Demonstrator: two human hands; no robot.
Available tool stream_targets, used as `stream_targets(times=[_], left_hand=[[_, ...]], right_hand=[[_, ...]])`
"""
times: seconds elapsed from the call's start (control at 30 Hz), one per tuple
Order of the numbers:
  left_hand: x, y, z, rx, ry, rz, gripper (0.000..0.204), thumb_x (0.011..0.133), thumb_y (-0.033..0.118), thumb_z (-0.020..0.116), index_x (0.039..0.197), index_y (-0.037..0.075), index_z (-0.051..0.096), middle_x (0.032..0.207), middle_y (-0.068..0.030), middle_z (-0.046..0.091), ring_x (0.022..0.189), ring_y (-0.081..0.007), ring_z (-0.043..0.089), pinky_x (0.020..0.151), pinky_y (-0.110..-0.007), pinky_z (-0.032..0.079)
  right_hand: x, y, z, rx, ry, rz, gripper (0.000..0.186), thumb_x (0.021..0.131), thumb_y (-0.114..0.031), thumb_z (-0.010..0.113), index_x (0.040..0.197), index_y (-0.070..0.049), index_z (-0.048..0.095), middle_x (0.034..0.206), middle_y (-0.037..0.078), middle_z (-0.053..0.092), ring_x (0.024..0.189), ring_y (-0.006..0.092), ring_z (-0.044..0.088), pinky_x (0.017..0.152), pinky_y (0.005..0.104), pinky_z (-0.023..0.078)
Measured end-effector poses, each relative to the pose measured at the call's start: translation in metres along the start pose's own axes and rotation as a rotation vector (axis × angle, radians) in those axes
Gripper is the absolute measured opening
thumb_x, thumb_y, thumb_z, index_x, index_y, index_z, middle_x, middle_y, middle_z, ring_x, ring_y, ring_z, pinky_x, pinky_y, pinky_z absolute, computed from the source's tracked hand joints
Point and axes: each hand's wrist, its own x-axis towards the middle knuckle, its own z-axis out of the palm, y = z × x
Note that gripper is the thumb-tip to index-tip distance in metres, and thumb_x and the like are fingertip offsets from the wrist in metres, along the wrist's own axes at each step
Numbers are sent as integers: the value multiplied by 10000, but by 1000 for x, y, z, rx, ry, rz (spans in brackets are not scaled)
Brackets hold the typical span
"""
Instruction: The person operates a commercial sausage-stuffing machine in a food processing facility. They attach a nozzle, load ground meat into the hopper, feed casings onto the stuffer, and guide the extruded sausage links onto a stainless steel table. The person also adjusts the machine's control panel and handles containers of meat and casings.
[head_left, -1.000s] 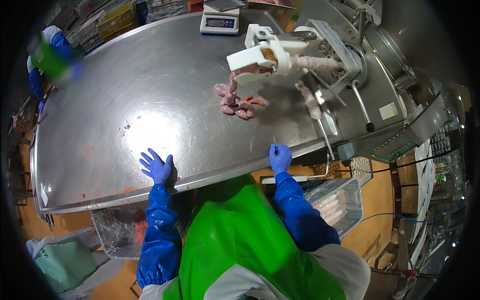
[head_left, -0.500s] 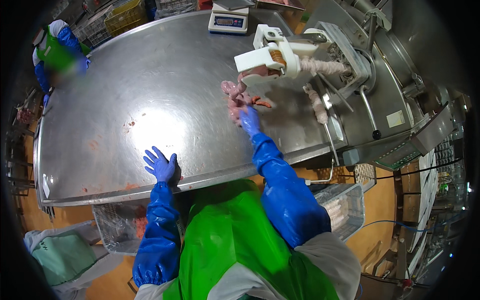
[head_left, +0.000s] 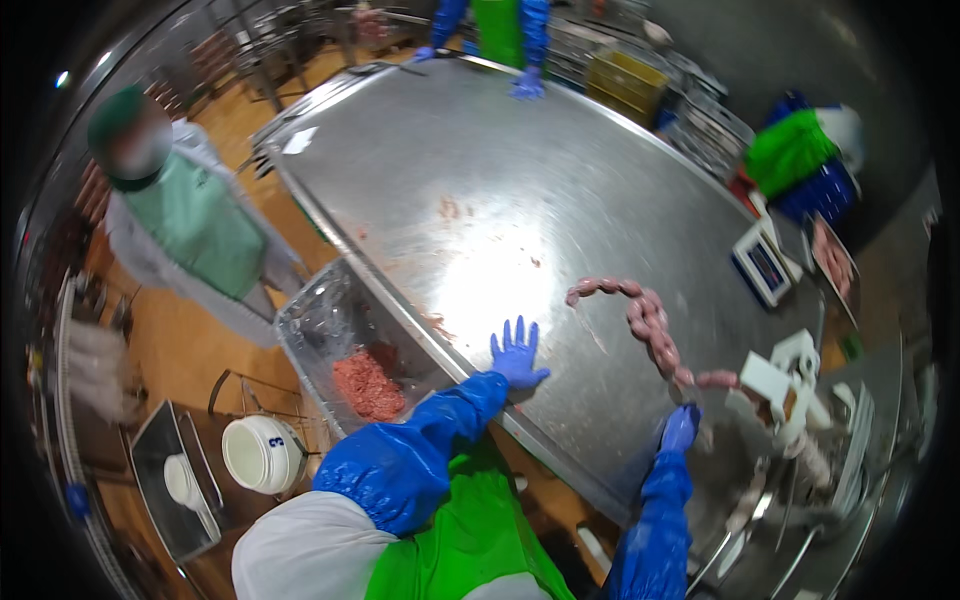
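Note:
My left hand (head_left: 516,358), in a blue glove, lies flat with spread fingers on the steel table (head_left: 420,150), close to its front edge. A string of pink linked sausages (head_left: 648,322) stretches over the table to the right of it, bunched in the middle. Its right end reaches the white nozzle head (head_left: 768,382) of the sausage filler. Just below that end is my right hand (head_left: 681,427), also gloved. Its fingers point toward the links; the fingertips are blurred, so I cannot make out whether they grip anything.
At left, a lined crate (head_left: 345,310) holds ground meat (head_left: 368,386), near a white bucket (head_left: 262,455). A co-worker (head_left: 195,220) stands beyond it. Another person's gloved hand (head_left: 527,84) rests on the far edge. A scale (head_left: 762,265) stands at right.
My view has swung left, bringing the meat crate and bucket in. The sausages, bunched by the nozzle before, now stretch out over the table. My left hand remains flat on it.

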Motion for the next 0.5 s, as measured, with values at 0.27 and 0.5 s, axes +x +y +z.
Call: stream_targets(times=[0.27, 0.5], left_hand=[[-51, -34, 25, -118, 191, 266, 855, 843, 452, 601, 1485, 10, 250, 1563, -261, 154, 1449, -423, 152, 1156, -574, 125], [-238, -109, 50, -165, 477, 410, 561, 870, 315, 597, 1364, 81, 472, 1400, -198, 440, 1327, -379, 384, 1079, -532, 296]], right_hand=[[-168, -271, 15, 892, -332, 222, 188, 963, -200, 592, 1088, -60, 596, 862, 20, 545, 731, 72, 494, 606, 229, 415], [-295, -229, -5, 890, -812, 411, 265, 1011, -289, 495, 1040, -51, 607, 836, 8, 580, 719, 98, 521, 640, 232, 424]])
